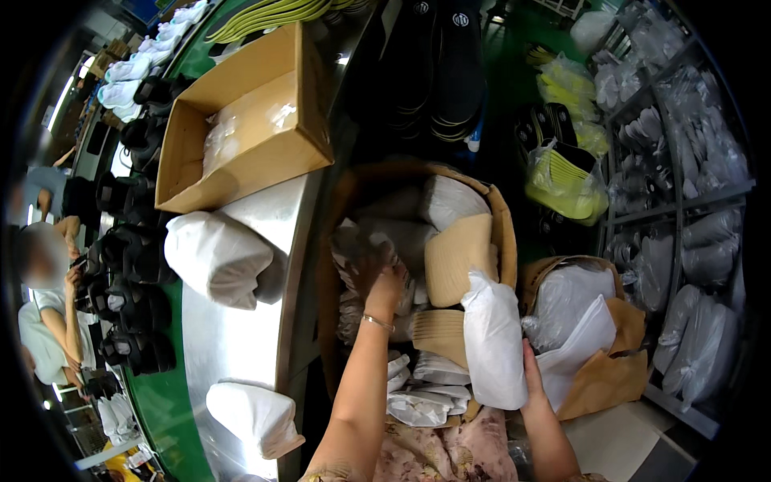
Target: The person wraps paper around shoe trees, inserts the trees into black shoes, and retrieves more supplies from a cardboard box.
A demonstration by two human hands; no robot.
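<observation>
Head view: a white wrapped bundle (pixel 495 345) stands nearly upright at the near right rim of a large brown carton (pixel 506 233), overlapping that rim. The right hand (pixel 535 377) holds it from its right side, fingers lying along the wrapping. The left hand (pixel 379 277) reaches down into the left half of the carton, among crumpled wrapped pieces (pixel 353 249); it is in shadow there, so I cannot tell whether its fingers have closed on anything. Within the carton, between the hands, lie beige ribbed pieces (pixel 459 249), with another pale wrapped bundle (pixel 455 201) at the far side. Just right of the carton stands a smaller carton (pixel 630 321), filled with clear plastic and white sheeting. Left of the large carton runs a metal desk (pixel 241 349), bearing two white wrapped bundles (pixel 217 255) and an open cardboard box (pixel 265 149). Farther left of it, black shoes (pixel 132 257) line a green surface (pixel 157 394), and a co-worker (pixel 50 321) sits or stands beyond them. Past the carton's far rim are black insoles (pixel 458 68); to its far right, a metal shelf (pixel 715 194) carries bagged items.
</observation>
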